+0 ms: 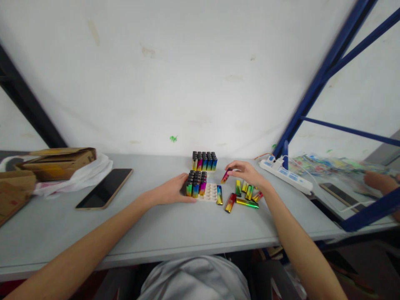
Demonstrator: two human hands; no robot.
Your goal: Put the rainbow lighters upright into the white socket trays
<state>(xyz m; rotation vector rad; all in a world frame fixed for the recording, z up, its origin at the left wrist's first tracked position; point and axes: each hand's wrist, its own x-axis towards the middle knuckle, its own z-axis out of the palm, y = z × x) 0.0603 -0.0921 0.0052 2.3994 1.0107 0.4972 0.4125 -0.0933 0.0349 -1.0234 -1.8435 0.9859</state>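
A white tray (pixel 210 196) with round holes lies mid-table, its left part filled with upright, black-topped lighters (pixel 195 187) in shiny rainbow colours. My left hand (pixel 173 191) grips the tray and lighters from the left, thumb along the front and fingers behind. Between thumb and fingers of my right hand (pixel 245 171) is a red-pink lighter (pixel 225 176), held tilted above the table, right of the tray. Loose lighters lie below that hand: a blue-gold one (pixel 219 195) beside the tray, a red-gold one (pixel 230 203), a yellow-green one (pixel 247 203) and several more.
Behind the tray stands a full block of lighters (pixel 204 161) near the wall. To the left are a phone (pixel 104 189), a white plastic bag (pixel 78 175) and cardboard boxes (pixel 59 160). On the right, a power strip (pixel 286 174), a blue frame (pixel 312 96) and another person's hand (pixel 378 183).
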